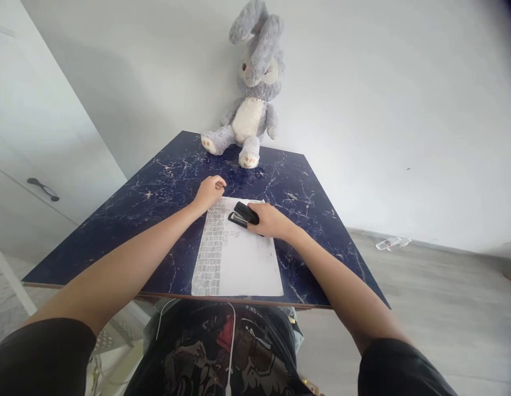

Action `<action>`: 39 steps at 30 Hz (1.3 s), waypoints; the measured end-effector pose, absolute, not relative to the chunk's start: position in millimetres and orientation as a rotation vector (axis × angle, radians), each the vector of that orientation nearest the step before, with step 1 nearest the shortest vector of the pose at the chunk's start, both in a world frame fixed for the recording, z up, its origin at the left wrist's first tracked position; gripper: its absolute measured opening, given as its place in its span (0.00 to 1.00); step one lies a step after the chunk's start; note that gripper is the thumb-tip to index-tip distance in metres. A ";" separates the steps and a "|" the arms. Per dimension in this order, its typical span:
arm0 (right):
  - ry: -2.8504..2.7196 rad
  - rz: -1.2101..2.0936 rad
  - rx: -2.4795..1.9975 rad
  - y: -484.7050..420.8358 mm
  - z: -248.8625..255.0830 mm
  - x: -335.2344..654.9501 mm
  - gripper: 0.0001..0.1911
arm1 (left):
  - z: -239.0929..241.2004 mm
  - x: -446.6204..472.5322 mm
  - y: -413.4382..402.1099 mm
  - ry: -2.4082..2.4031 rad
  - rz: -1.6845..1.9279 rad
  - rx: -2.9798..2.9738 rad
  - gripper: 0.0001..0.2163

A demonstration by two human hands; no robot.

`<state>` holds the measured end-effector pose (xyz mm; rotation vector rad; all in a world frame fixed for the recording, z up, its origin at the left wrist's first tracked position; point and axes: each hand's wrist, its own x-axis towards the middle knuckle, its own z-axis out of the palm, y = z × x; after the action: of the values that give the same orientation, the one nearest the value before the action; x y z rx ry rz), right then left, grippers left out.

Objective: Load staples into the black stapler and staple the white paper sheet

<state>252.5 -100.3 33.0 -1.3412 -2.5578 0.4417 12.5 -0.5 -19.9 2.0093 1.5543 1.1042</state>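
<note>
A black stapler (pixel 243 214) is held in my right hand (pixel 269 220), over the upper part of a sheet of paper (pixel 251 269). The stapler's jaws point left and stand apart. Dense dark markings run down the paper's left side, and a few lines of small print show near its middle. My left hand (pixel 210 192) is at the paper's top left corner with its fingers curled in. Whatever those fingers may hold is too small or hidden to make out.
The paper lies on a dark blue marbled table (pixel 156 187), close to its front edge. A grey plush rabbit (pixel 249 118) sits at the back against the wall. On the floor to the right lies a clear plastic item (pixel 391 243). A white cabinet door with a dark handle (pixel 43 188) stands left.
</note>
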 end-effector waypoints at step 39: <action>-2.070 0.138 -1.669 -11.9 -13.2 412.7 0.15 | 6.6 30.4 -40.1 0.542 0.186 2.691 0.33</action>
<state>412.7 -11.9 -13.2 -1.6691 -2.0703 0.1384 30.4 -40.1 6.6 2.6912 0.5419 0.1857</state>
